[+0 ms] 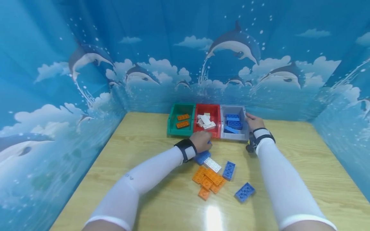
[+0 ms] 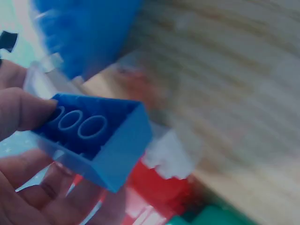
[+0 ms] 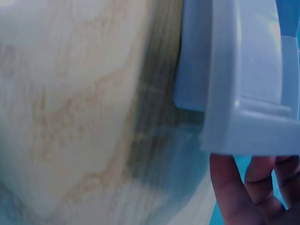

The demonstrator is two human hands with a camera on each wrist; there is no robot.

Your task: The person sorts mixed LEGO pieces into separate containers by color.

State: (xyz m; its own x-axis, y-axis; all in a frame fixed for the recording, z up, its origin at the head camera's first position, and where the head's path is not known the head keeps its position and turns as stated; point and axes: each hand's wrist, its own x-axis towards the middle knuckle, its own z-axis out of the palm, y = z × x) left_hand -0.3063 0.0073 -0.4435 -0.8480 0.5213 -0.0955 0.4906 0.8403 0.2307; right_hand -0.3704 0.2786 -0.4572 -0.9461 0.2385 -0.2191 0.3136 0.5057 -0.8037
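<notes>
Head view: we see the left hand at six o'clock of the red bin, the right hand at three o'clock of the grey bin. Left wrist: the left hand pinches a blue brick. Right wrist: fingers touch the grey bin; whether gripping, we cannot tell.

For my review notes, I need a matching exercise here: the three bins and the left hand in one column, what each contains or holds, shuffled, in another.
1. Green bin
2. Left hand
3. Grey bin
4. Red bin

A. White bricks inside
B. Blue bricks inside
C. Orange bricks inside
D. Pinches a blue brick

Pairs: 1-C, 2-D, 3-B, 4-A
</notes>
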